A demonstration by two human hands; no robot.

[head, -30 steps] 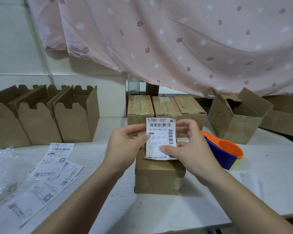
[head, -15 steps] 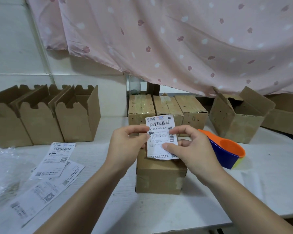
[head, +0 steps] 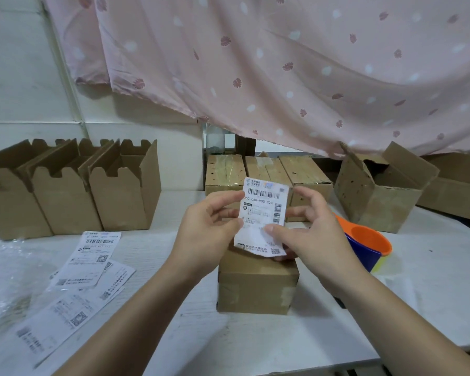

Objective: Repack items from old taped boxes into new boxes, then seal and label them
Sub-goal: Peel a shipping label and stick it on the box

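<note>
At the nine o'clock edge of the view, a sheet of clear plastic film (head: 0,280) is spread on the white desk (head: 255,346). Behind it, toward ten o'clock, three open new boxes (head: 65,191) are lined up side by side with their flaps raised. In front of them, at about eight o'clock, several loose labels (head: 87,264) are scattered overlapping on the desk. Near the centre, the left hand (head: 209,232) is raised, and the left edge of a shipping label (head: 263,213) is pinched between its thumb and curled fingers. The label is held upright, print toward the camera, just above a sealed box (head: 255,286) that stands at six o'clock of it; whether the label's curled lower corner touches the box cannot be told. Behind the label, at twelve o'clock of it, three taped boxes (head: 224,172) are set in a row against the wall, under the hem of a pink patterned curtain (head: 282,63). The label's lower right part is gripped by the right hand (head: 318,234), with the thumb pressed on the printed face, some fingers tucked behind the paper, and the index finger curled clear of it. Just beyond that hand, at three o'clock of the sealed box, stacked cups (head: 369,248) in orange and blue are lying on the desk. Farther right, at two o'clock, an opened old box (head: 377,196) is seen tilted with its flaps spread.
</note>
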